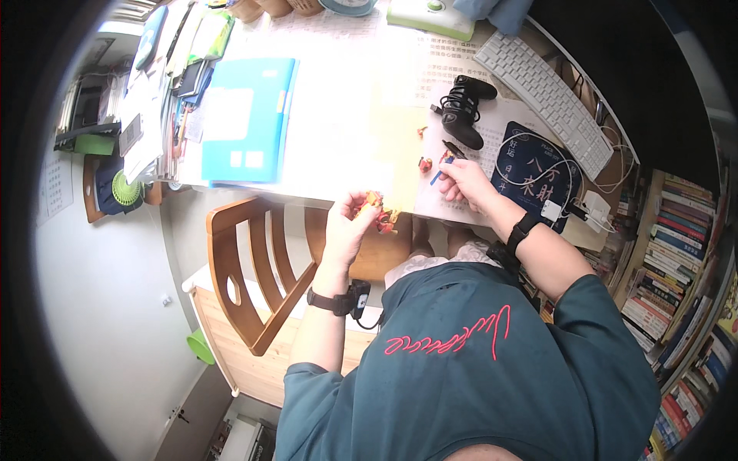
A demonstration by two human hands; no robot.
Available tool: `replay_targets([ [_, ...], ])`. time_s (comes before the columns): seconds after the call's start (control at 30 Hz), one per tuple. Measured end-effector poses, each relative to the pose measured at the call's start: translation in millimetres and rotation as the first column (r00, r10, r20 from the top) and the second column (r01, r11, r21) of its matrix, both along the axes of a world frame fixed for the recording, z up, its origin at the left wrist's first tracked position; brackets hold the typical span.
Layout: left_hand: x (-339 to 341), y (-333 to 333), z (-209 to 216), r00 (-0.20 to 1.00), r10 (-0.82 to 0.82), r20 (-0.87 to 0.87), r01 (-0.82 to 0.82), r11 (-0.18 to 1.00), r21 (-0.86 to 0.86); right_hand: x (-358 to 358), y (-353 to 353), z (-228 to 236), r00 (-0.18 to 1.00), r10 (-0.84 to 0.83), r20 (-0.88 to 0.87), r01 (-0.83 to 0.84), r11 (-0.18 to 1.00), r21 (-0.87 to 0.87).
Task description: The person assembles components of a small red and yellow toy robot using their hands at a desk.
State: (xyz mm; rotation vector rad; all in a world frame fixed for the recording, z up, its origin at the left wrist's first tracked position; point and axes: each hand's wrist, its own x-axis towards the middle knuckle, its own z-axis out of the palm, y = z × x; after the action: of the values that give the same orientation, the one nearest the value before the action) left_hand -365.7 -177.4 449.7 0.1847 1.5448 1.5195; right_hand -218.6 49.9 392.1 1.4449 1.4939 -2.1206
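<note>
While books (653, 319) pack the shelf (643, 237) at right, the left hand (344, 229) pinches a red-and-yellow toy (386, 220), which juts past its fingertips near the desk (330, 154); the right hand (467, 183) grasps a small blue piece (438, 177) over paper (433, 203).

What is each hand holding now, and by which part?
The left hand pinches a small, irregular red and yellow piece by its left side. The right hand holds a slender blue and black piece, apparently near its middle; the exact spot is hidden.
</note>
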Motion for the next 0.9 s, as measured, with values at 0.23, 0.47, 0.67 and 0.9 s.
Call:
replay_targets([
  [0.23, -1.5, 6.2, -2.4, 0.999, -0.016, -0.028, 0.015, 1.0, -0.023, -2.1, 3.3, -11.0, 0.997, 0.069, 0.024, -0.072, 0.97, 0.232],
  [0.47, -1.0, 4.0, -2.6, 1.0, 0.007, -0.012, -0.007, 1.0, -0.009, -13.5, -9.9, 3.3, 0.941, 0.335, 0.05, -0.242, 0.561, 0.792],
  [0.67, -0.9, 5.3, -1.2, 0.999, 0.005, 0.033, -0.004, 1.0, -0.021, -31.2, -16.1, 0.7, 0.862, 0.492, 0.12, -0.25, 0.209, 0.945],
  [0.9, -1.8, 1.7, 1.8, 0.999, 0.026, 0.04, -0.026, 1.0, -0.008, -37.7, -5.7, 13.5, 0.858, 0.504, -0.102, -0.322, 0.68, 0.659],
])
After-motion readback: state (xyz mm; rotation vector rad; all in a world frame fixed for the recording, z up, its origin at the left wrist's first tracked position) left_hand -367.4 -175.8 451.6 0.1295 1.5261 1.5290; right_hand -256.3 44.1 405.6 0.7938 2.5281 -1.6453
